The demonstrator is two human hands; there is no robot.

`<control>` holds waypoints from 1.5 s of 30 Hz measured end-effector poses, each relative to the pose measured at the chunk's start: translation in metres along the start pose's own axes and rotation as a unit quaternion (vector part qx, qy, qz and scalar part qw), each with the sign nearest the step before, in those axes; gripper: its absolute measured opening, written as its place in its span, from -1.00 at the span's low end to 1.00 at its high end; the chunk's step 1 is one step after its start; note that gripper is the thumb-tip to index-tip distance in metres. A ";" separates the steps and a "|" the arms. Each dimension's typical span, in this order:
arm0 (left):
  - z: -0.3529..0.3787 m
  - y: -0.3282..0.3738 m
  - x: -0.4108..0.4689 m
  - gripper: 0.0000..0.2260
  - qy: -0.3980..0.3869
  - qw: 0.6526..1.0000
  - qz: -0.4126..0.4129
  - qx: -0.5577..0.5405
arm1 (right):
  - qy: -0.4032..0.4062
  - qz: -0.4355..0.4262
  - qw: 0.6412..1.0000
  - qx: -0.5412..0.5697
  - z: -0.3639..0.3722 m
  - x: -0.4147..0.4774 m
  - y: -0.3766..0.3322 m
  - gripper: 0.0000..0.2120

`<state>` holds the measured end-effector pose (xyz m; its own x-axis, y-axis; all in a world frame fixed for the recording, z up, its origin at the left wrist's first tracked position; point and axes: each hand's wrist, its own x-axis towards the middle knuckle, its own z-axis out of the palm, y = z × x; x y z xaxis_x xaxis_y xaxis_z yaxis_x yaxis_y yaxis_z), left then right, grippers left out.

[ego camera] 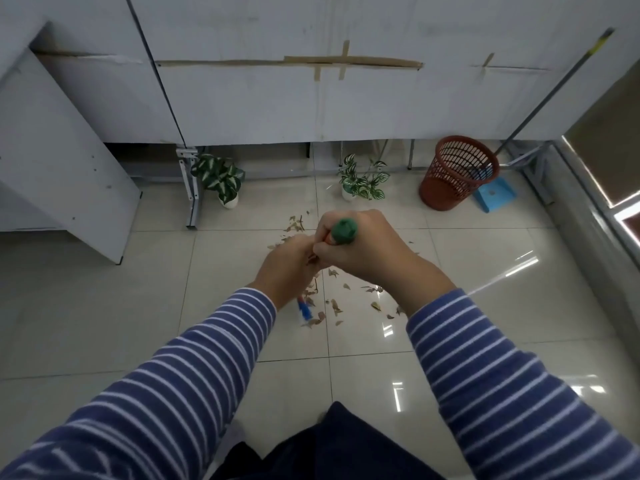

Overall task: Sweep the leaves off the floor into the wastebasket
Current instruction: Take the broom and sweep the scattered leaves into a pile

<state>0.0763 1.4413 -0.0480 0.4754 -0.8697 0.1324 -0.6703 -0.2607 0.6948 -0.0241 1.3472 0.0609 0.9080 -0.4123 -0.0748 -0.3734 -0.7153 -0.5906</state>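
Two hands grasp the broom (343,231): the right hand (363,249) is curled round its green top and the left hand (289,268) holds it lower. Dry leaves (375,305) lie on the floor (104,306) below them. The red wastebasket (457,173) stands well apart, beside a blue dustpan (495,197).

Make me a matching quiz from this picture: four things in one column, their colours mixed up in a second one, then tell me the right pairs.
Things:
1. wastebasket
2. dustpan
3. broom handle
4. leaves

Colours:
A. green at its top end
B. tan
C. blue
D. brick red

Pairs: 1-D, 2-C, 3-A, 4-B
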 end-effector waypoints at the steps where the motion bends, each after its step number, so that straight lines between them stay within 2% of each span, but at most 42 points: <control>1: -0.003 0.004 0.003 -0.94 0.008 1.000 0.017 0.013 | 0.001 -0.006 1.000 0.007 -0.008 -0.001 0.000 -0.94; 3: -0.008 0.011 0.008 -0.80 0.018 0.998 0.036 0.045 | -0.001 -0.016 1.000 0.018 -0.024 -0.002 0.000 -0.87; 8: -0.004 0.017 0.014 -0.78 0.006 0.995 0.039 0.094 | -0.008 0.020 0.995 0.093 -0.044 -0.002 0.014 -0.83; 13: 0.034 0.011 0.003 -0.79 -0.047 0.997 -0.014 0.052 | -0.069 0.056 0.993 0.083 -0.029 -0.008 0.036 -0.83; 16: 0.057 0.012 0.004 -0.82 -0.068 0.997 -0.046 0.004 | -0.079 0.045 0.994 0.053 -0.024 -0.013 0.046 -0.81; 20: 0.074 0.021 0.010 -0.77 -0.079 0.995 -0.048 -0.028 | -0.093 0.020 0.995 -0.002 -0.022 -0.020 0.055 -0.93; 24: 0.066 0.038 0.019 -0.78 -0.057 0.996 -0.036 -0.053 | -0.075 -0.004 0.997 -0.032 -0.033 -0.025 0.055 -0.94; 27: 0.049 0.053 0.025 -0.89 -0.043 0.999 0.014 -0.023 | -0.050 -0.022 0.998 -0.029 -0.048 -0.025 0.052 -0.95; 30: 0.037 0.058 0.031 -0.88 -0.021 0.999 0.043 0.017 | -0.031 -0.028 0.999 0.007 -0.062 -0.023 0.050 -0.93; 33: 0.038 0.052 0.033 -0.76 -0.022 0.999 0.021 0.041 | -0.020 -0.018 0.998 0.052 -0.065 -0.022 0.054 -0.92; 37: 0.055 0.044 0.027 -0.73 -0.062 0.996 -0.021 0.054 | -0.040 0.042 0.995 0.087 -0.049 -0.024 0.069 -0.89; 42: 0.082 0.042 0.026 -0.76 -0.100 0.993 -0.058 -0.017 | -0.040 0.059 0.997 0.042 -0.036 -0.025 0.080 -0.89; 45: 0.087 0.046 0.030 -0.75 -0.105 0.993 -0.051 -0.025 | -0.044 0.043 0.998 0.002 -0.032 -0.026 0.078 -0.92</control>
<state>0.0100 1.3667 -0.0736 0.4068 -0.9093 -0.0881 -0.5924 -0.3360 0.7322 -0.0827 1.2837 0.0422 0.8853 -0.4219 -0.1955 -0.4509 -0.6764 -0.5824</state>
